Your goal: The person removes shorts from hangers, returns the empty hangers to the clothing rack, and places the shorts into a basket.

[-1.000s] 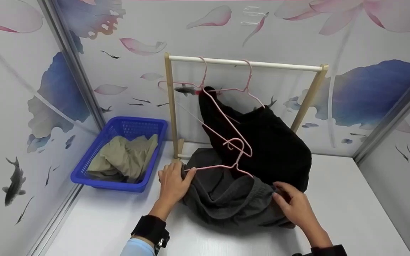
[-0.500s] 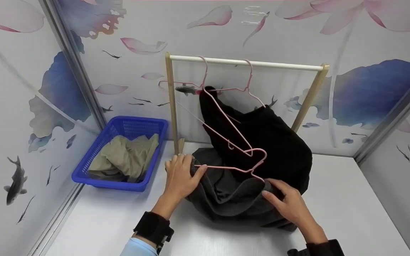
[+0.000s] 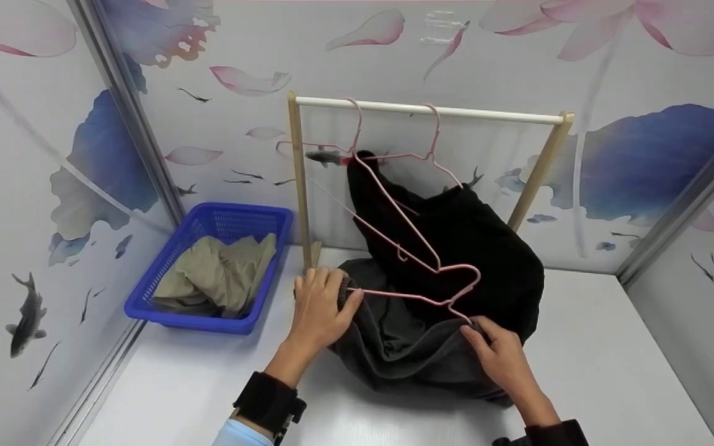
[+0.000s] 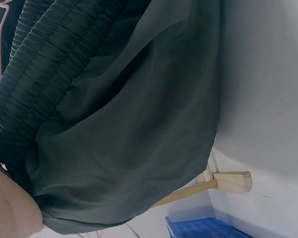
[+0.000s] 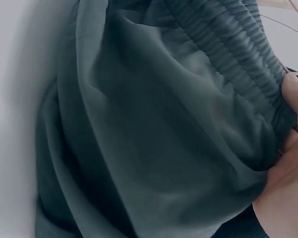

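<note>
Dark grey elastic-waist pants [image 3: 406, 375] are bunched on the white table, waistband opening upward. A pink hanger [image 3: 400, 294] lies across that opening, its hook pointing to the right. My left hand [image 3: 321, 310] grips the waistband's left side together with the hanger's left end, thumb on the inner side. At the opposite side, my right hand [image 3: 501, 353] pinches the waistband right by the hanger's right shoulder. The gathered waistband [image 4: 44, 64] fills the upper left of the left wrist view. In the right wrist view, thumb and fingers [image 5: 290, 91] hold its edge.
Behind stands a wooden rack [image 3: 298, 186] with a white rail [image 3: 487, 114]. From it hang a bare pink hanger [image 3: 394, 204] and another bearing a black garment [image 3: 481, 260], which drapes close behind the pants. A blue basket [image 3: 140, 308] with khaki cloth [image 3: 217, 272] stands left.
The left hand and the pink hanger have shifted right. The right hand has moved slightly left along the waistband, up to the hanger's right shoulder. Rack and basket stay put.
</note>
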Action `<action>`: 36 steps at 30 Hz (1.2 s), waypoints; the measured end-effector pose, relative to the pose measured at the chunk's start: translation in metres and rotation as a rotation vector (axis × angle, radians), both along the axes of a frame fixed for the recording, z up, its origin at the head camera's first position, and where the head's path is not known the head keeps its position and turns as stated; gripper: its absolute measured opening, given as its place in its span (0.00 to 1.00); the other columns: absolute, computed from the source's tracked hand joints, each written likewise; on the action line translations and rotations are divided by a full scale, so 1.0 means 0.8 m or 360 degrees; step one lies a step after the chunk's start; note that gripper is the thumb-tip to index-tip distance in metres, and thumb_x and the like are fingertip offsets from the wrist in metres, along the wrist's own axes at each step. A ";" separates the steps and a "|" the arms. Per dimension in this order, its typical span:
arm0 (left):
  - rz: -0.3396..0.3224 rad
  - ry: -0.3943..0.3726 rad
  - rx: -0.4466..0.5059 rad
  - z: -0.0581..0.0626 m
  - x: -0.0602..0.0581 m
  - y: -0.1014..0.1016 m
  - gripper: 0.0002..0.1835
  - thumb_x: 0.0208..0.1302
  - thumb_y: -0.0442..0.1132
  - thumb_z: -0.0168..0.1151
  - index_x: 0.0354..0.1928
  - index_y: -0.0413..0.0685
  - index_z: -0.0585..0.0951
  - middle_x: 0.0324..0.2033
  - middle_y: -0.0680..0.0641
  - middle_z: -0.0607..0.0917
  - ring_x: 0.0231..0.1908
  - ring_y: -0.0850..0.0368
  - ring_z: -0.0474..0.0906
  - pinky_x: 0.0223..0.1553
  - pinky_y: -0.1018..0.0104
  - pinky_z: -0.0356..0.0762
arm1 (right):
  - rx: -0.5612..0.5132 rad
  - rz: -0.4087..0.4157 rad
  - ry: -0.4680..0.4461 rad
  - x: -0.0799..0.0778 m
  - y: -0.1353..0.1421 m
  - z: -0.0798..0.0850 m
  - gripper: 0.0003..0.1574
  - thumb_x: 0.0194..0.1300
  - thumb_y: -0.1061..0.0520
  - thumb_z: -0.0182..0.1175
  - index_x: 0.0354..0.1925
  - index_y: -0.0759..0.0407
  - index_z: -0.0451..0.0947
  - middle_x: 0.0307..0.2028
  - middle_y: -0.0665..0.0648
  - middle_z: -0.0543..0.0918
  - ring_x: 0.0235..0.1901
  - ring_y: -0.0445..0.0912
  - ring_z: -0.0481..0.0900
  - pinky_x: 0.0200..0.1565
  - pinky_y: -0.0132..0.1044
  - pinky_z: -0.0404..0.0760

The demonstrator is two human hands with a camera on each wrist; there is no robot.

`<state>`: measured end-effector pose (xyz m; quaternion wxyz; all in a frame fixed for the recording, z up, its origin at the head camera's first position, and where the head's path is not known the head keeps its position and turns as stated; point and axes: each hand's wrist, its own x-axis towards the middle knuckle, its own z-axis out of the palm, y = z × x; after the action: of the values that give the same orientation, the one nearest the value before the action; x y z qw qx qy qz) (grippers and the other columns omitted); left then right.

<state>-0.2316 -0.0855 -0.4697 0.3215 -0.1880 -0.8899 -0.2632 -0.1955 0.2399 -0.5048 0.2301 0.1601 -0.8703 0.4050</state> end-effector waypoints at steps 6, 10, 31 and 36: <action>-0.0035 -0.0054 0.0043 -0.001 -0.001 -0.009 0.16 0.74 0.48 0.58 0.51 0.43 0.81 0.41 0.43 0.79 0.41 0.45 0.70 0.43 0.52 0.62 | -0.0088 -0.0023 0.0195 0.002 -0.001 0.006 0.02 0.66 0.66 0.68 0.36 0.60 0.85 0.27 0.47 0.82 0.25 0.35 0.71 0.31 0.25 0.70; -0.0019 -0.0093 0.0089 0.001 -0.001 -0.013 0.16 0.76 0.46 0.56 0.53 0.42 0.80 0.40 0.42 0.76 0.39 0.46 0.69 0.43 0.51 0.65 | -0.0100 -0.0031 0.0263 0.003 0.000 0.010 0.02 0.66 0.66 0.69 0.36 0.60 0.85 0.26 0.48 0.83 0.25 0.34 0.71 0.30 0.25 0.70; -0.0179 -0.0239 0.0170 0.004 -0.009 -0.025 0.14 0.76 0.47 0.60 0.45 0.43 0.84 0.40 0.43 0.85 0.44 0.46 0.82 0.49 0.47 0.79 | -0.0135 -0.0002 0.0317 0.005 -0.002 0.019 0.06 0.64 0.69 0.68 0.36 0.61 0.86 0.22 0.44 0.78 0.23 0.34 0.69 0.27 0.26 0.68; -0.0181 -0.0278 0.0274 0.002 -0.010 -0.028 0.10 0.76 0.42 0.59 0.43 0.42 0.84 0.40 0.43 0.85 0.43 0.46 0.82 0.49 0.49 0.79 | -0.0163 -0.0020 0.0302 0.007 -0.001 0.017 0.06 0.64 0.70 0.68 0.37 0.60 0.87 0.22 0.45 0.78 0.23 0.34 0.70 0.28 0.24 0.69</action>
<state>-0.2395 -0.1078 -0.4682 0.2422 -0.1863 -0.8765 -0.3719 -0.1902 0.2388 -0.4912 0.3219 0.1803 -0.8237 0.4305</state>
